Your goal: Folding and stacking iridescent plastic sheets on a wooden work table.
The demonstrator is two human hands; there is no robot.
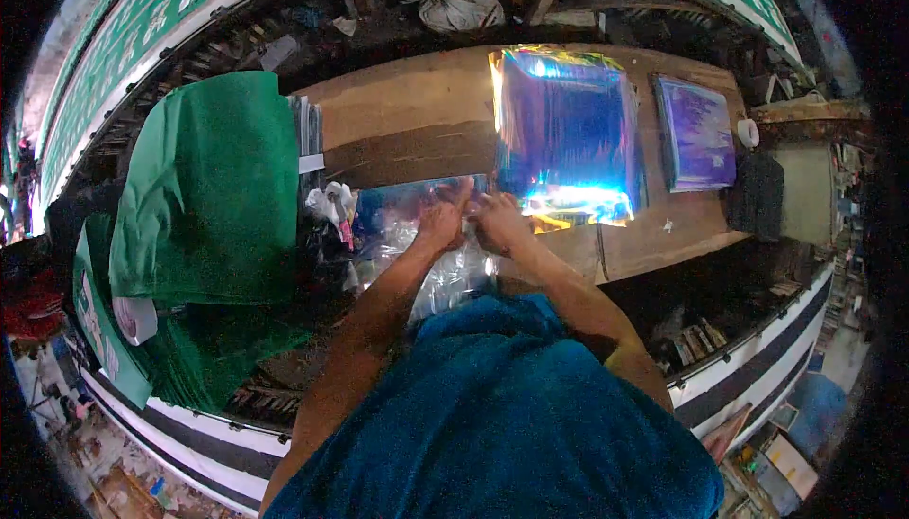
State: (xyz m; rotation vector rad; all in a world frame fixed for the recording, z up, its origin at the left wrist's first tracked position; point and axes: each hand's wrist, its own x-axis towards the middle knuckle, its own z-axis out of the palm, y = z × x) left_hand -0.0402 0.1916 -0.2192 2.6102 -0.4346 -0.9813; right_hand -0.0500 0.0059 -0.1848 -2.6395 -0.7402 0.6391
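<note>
Both hands meet over the upper right part of a stack of clear plastic film [454, 281], which looks like bags or sleeves and wrinkles towards my body. A bluish strip [398, 196] runs along its far edge. My left hand [444, 224] rests there with a finger or thumb pointing away from me. Close beside it, my right hand [501, 221] has its fingers curled at the film's edge; blur hides the fingertips. Just right of that hand lies a stack of shiny iridescent blue film sheets [568, 121], strongly reflecting light.
Brown cardboard [398, 121] covers the work surface. Green sheeting [213, 185] drapes at the left, above a white-ended roll [135, 320]. A purple printed stack [696, 135] and a tape roll [748, 133] lie at the right. A white bundle [461, 7] sits at the back.
</note>
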